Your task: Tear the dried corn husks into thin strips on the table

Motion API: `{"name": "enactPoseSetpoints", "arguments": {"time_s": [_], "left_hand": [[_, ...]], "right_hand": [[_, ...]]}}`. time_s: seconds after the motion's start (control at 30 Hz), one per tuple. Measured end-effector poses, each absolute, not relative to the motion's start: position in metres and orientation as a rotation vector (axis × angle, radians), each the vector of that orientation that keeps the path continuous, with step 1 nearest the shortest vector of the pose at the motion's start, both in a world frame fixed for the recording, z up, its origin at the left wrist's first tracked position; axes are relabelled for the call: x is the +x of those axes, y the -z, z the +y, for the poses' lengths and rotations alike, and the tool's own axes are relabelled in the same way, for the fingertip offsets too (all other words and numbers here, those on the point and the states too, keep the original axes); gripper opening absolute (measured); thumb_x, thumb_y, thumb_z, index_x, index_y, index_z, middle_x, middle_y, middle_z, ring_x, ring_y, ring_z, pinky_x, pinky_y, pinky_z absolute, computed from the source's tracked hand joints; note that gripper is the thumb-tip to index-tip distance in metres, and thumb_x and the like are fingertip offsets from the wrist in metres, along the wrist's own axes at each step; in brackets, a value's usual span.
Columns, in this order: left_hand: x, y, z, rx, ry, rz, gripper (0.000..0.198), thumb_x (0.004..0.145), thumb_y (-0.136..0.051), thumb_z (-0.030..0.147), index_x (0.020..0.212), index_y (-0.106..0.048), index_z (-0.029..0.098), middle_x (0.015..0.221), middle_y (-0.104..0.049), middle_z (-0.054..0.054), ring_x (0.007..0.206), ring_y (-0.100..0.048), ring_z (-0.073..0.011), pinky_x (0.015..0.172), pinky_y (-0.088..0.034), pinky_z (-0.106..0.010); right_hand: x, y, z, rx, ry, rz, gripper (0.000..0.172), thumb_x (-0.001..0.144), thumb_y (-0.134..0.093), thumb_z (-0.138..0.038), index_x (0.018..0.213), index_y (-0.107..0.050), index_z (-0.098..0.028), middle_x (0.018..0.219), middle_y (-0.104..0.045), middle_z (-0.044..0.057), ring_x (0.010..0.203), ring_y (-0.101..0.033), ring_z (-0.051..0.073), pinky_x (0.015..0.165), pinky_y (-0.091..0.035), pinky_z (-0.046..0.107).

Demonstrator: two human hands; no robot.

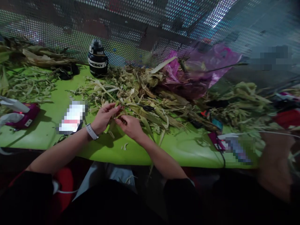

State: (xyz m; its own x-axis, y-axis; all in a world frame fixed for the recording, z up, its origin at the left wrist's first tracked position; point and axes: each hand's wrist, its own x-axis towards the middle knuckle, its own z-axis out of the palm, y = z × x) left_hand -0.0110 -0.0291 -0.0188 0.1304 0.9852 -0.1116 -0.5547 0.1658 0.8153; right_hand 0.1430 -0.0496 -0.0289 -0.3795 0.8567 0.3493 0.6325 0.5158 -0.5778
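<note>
We pinch a husk strip (pixel 117 113) at the near edge of the husk pile (pixel 150 97).
Our left hand (pixel 104 118) and right hand (pixel 131 126) both close their fingertips on it, as far as the blur shows; the green table (pixel 47 131) lies beneath, with a black bottle (pixel 97 61) at far left.

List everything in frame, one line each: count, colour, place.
table: one, lime green, across the frame
perforated screen: one, grey metal, behind the table
husks: one large pile, tan-green, table centre
second husk heap: one, tan-green, table right
scattered husks: many, tan-green, far left
bottle: one, black, upright by the screen
plastic bag: one, magenta, behind the centre pile
phone: one, screen lit, flat beside the left wrist
device: one, magenta, left edge
other person's arm: one, right edge
watch: one, pale band, left wrist
left hand: fingers closed on husks, pile's near edge
right hand: fingers closed on husks, beside the left
</note>
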Motion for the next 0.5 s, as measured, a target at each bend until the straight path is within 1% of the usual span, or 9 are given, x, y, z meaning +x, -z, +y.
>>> {"name": "enactPoseSetpoints", "arguments": {"time_s": [0.1,0.2,0.27,0.33,0.47,0.5], "left_hand": [[-0.007,0.021,-0.032,0.692,-1.245,0.787,0.036,0.06,-0.088,0.024,0.089,-0.069,0.015,0.09,-0.076,-0.004,0.085,-0.07,-0.0143,0.077,-0.053,-0.025],[-0.007,0.021,-0.034,0.724,-1.212,0.821,0.035,0.06,-0.088,0.028,0.087,-0.071,0.014,0.09,-0.076,-0.006,0.082,-0.069,-0.0147,0.074,-0.053,-0.026],[-0.008,0.021,-0.034,0.764,-1.201,0.837,0.033,0.061,-0.087,0.031,0.085,-0.073,0.014,0.089,-0.076,-0.006,0.08,-0.069,-0.0139,0.074,-0.053,-0.025],[-0.009,0.019,-0.034,0.802,-1.215,0.837,0.029,0.062,-0.087,0.031,0.083,-0.075,0.014,0.09,-0.076,-0.005,0.082,-0.068,-0.0133,0.078,-0.053,-0.025],[-0.01,0.015,-0.034,0.852,-1.243,0.824,0.028,0.061,-0.088,0.031,0.08,-0.076,0.015,0.104,-0.074,-0.006,0.09,-0.068,-0.0147,0.087,-0.053,-0.026],[-0.01,0.014,-0.034,0.852,-1.234,0.824,0.029,0.061,-0.088,0.032,0.081,-0.076,0.014,0.105,-0.074,-0.006,0.09,-0.068,-0.0155,0.087,-0.053,-0.027]], "right_hand": [[0.139,0.034,-0.046,-1.201,-0.85,-1.989,0.036,0.09,-0.053,-0.048,0.076,-0.062,-0.016,0.066,-0.06,0.001,0.058,-0.048,0.011,0.059,-0.037,0.025],[0.137,0.038,-0.044,-1.106,-1.124,-1.837,0.027,0.087,-0.055,-0.04,0.081,-0.062,-0.015,0.069,-0.063,0.001,0.061,-0.052,0.011,0.06,-0.041,0.024],[0.135,0.04,-0.044,-1.077,-1.239,-1.818,0.021,0.086,-0.055,-0.034,0.081,-0.062,-0.015,0.07,-0.064,0.001,0.062,-0.054,0.012,0.062,-0.043,0.025],[0.133,0.041,-0.047,-1.069,-1.312,-1.874,0.017,0.084,-0.055,-0.029,0.078,-0.061,-0.015,0.068,-0.063,0.0,0.062,-0.054,0.011,0.061,-0.043,0.024],[0.129,0.04,-0.055,-1.033,-1.421,-1.996,0.017,0.084,-0.054,-0.027,0.074,-0.06,-0.014,0.066,-0.06,-0.001,0.06,-0.051,0.01,0.057,-0.039,0.022],[0.129,0.039,-0.057,-1.025,-1.425,-2.014,0.017,0.084,-0.054,-0.027,0.074,-0.06,-0.014,0.066,-0.059,-0.002,0.06,-0.05,0.009,0.057,-0.038,0.021]]}}
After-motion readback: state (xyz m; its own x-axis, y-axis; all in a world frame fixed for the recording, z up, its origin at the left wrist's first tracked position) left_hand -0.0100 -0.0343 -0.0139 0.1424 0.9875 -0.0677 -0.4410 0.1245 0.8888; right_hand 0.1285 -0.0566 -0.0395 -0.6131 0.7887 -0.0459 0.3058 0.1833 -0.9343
